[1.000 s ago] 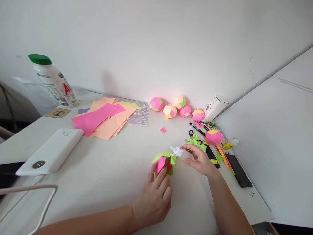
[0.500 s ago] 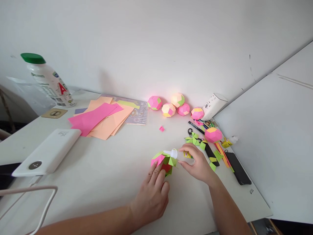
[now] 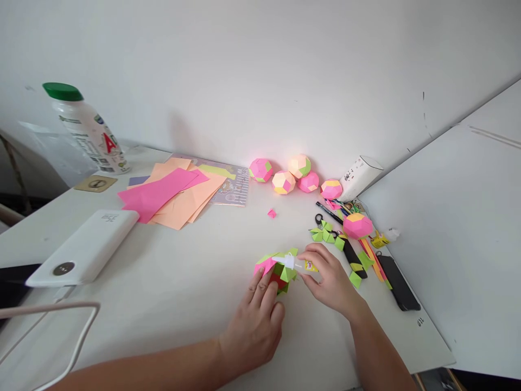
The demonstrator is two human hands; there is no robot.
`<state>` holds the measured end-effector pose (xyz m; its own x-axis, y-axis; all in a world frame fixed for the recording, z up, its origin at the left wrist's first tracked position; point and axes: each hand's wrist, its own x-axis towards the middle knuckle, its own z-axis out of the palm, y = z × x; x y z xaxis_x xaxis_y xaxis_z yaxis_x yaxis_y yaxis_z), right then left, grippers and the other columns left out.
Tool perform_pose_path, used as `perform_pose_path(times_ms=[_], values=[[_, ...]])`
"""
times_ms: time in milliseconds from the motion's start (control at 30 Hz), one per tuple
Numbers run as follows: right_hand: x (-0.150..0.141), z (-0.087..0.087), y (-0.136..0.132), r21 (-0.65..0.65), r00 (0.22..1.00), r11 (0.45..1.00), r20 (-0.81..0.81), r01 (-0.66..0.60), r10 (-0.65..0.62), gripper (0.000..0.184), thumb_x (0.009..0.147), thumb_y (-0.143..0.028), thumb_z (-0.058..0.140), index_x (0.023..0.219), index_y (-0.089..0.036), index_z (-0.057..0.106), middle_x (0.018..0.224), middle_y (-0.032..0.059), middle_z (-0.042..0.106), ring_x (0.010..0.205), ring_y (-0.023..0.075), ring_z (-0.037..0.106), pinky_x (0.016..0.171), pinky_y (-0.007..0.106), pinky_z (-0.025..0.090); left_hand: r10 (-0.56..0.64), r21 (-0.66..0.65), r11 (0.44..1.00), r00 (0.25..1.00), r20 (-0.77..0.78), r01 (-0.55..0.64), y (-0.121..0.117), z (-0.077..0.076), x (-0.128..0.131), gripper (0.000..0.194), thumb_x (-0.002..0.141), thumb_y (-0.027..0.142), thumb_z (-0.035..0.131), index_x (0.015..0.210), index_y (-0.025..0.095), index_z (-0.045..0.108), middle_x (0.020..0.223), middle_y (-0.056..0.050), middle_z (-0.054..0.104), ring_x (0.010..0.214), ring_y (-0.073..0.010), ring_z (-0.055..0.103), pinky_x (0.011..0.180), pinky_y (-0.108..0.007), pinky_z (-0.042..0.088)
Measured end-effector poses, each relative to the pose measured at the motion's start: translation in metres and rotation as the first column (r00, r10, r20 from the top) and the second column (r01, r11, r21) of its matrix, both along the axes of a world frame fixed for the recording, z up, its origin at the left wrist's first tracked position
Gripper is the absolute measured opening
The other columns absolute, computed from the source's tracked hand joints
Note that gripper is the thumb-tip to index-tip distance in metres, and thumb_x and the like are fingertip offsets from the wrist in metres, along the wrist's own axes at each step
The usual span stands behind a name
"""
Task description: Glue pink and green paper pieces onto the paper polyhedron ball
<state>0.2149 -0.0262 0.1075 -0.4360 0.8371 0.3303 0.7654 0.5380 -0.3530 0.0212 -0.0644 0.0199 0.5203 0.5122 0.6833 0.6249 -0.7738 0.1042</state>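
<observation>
Right fingers (image 3: 315,257), slightly apart, around nozzle bottle (image 3: 299,265)

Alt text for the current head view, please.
The right hand holds a nozzled bottle at a pink-and-green paper shape under the left hand. Several faceted paper balls sit near the wall, paper sheets farther left.

passage: open table (image 3: 179,288) between power bank (image 3: 89,247) and left hand (image 3: 252,328); far side obstructed by paper balls (image 3: 284,183), right side by green scraps (image 3: 326,234) and black case (image 3: 399,282).
</observation>
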Motion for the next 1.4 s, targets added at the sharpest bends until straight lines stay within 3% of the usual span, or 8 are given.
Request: perform_pose_path(times_ms=[567, 1100, 1233, 1400], values=[[-0.001, -0.004, -0.005, -0.028, 1.0, 1.0, -0.023, -0.002, 0.002, 0.03, 0.081, -0.009, 0.053, 0.105, -0.025, 0.054, 0.102, 0.0087, 0.058, 0.093, 0.0244, 0.062, 0.077, 0.04, 0.055, 0.011, -0.021, 1.0, 1.0, -0.002, -0.011, -0.001, -0.003, 0.001, 0.005, 0.072, 0.016, 0.056, 0.069, 0.012, 0.056, 0.107, -0.022, 0.061, 0.124, -0.0457, 0.048, 0.103, -0.063, 0.04], [-0.001, -0.002, -0.011, -0.186, 0.99, 0.981, -0.142, -0.045, 0.019, 0.027, 0.082, -0.013, 0.057, 0.106, -0.026, 0.054, 0.104, 0.0078, 0.055, 0.094, 0.0225, 0.058, 0.076, 0.036, 0.054, 0.013, -0.033, 0.999, 1.0, 0.014, -0.013, -0.002, -0.004, 0.0, 0.003, 0.071, 0.014, 0.054, 0.071, 0.013, 0.057, 0.106, -0.02, 0.061, 0.123, -0.0429, 0.048, 0.104, -0.063, 0.039], [0.004, 0.003, -0.013, -0.244, 0.942, 0.963, -0.336, -0.118, 0.03, 0.025, 0.081, -0.024, 0.065, 0.104, -0.026, 0.055, 0.097, 0.0058, 0.057, 0.084, 0.02, 0.058, 0.071, 0.033, 0.053, -0.001, -0.044, 0.999, 1.0, 0.013, 0.001, -0.001, -0.003, 0.0, 0.006, 0.072, 0.013, 0.053, 0.074, 0.012, 0.059, 0.105, -0.021, 0.061, 0.118, -0.0414, 0.053, 0.105, -0.063, 0.038], [0.031, -0.011, -0.003, -0.326, 0.764, 0.945, -0.607, 0.011, -0.218, 0.036, 0.081, -0.037, 0.067, 0.111, -0.024, 0.053, 0.111, 0.0109, 0.062, 0.103, 0.0247, 0.061, 0.087, 0.042, 0.051, -0.014, -0.036, 0.999, 1.0, 0.024, 0.015, 0.0, -0.004, 0.0, 0.009, 0.077, 0.017, 0.05, 0.071, 0.015, 0.056, 0.102, -0.018, 0.062, 0.117, -0.0378, 0.053, 0.106, -0.063, 0.035]])
